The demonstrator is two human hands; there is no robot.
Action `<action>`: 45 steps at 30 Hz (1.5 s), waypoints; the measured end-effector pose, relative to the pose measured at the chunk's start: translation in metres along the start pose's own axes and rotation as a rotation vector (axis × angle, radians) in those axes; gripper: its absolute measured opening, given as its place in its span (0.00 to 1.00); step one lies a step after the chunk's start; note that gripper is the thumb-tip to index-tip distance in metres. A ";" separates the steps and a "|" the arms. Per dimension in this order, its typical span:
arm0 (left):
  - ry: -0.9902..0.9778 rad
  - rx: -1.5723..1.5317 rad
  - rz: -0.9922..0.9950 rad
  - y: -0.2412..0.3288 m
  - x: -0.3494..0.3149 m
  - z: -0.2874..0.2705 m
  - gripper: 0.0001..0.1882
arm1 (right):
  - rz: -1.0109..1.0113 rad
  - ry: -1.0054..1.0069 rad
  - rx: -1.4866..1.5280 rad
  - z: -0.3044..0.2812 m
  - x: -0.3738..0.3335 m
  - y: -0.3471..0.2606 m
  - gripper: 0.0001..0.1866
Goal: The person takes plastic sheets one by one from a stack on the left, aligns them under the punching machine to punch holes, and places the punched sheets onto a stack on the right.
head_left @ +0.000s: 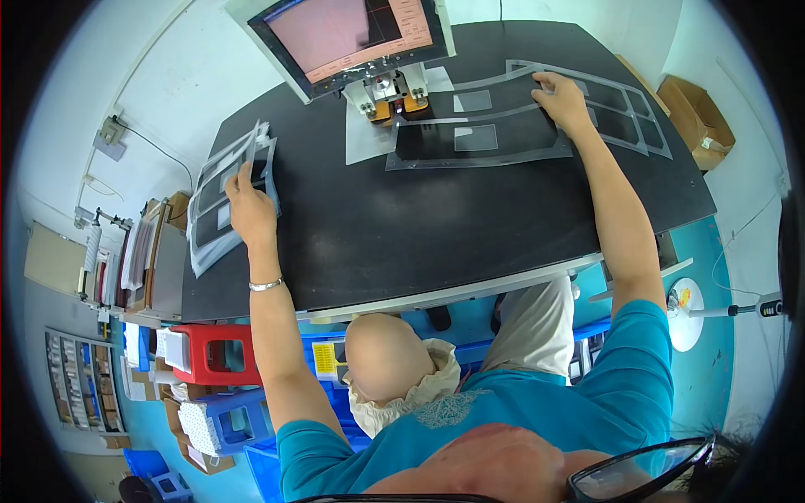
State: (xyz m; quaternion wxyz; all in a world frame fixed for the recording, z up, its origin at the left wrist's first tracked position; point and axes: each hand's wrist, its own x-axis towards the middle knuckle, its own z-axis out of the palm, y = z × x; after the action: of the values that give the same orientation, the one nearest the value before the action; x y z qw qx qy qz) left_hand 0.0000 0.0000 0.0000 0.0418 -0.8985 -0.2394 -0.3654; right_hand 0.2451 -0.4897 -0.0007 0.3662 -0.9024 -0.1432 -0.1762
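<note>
On the far left of the black table, my left hand (251, 205) pinches the raised edge of a clear plastic sheet at a loose pile of film sheets (211, 230). These sheets have pale borders and rectangular windows. Toward the far right, my right hand (563, 102) has its thumb and forefinger closed on the edge of another clear sheet (476, 138), which lies across the table. That sheet's left end sits at a small bench machine (387, 94) with orange-yellow parts. More framed sheets (637, 117) lie partly under and beyond my right hand.
Above the machine hangs a tilted monitor (348, 38). A white sheet (369, 138) lies under the machine's front. The black table (419, 235) ends at a pale front edge. Right of it is an open cardboard box (696, 121); red (218, 354) and blue stools (226, 423) stand lower left.
</note>
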 end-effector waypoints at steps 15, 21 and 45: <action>-0.114 -0.279 0.592 0.090 -0.013 0.004 0.19 | 0.047 0.055 0.209 0.002 -0.003 -0.001 0.21; -0.020 -0.138 0.648 0.108 0.011 0.045 0.12 | 0.113 -0.163 0.442 0.004 -0.008 -0.013 0.22; -0.102 -0.214 0.590 0.129 -0.019 0.032 0.20 | 0.029 0.166 0.184 0.013 -0.009 -0.011 0.22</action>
State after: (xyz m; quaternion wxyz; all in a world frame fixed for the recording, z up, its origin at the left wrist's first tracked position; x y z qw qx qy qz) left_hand 0.0682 -0.1134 -0.0229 0.0393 -0.9456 0.0696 -0.3153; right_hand 0.2356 -0.4743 -0.0063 0.4608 -0.8491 -0.1148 -0.2312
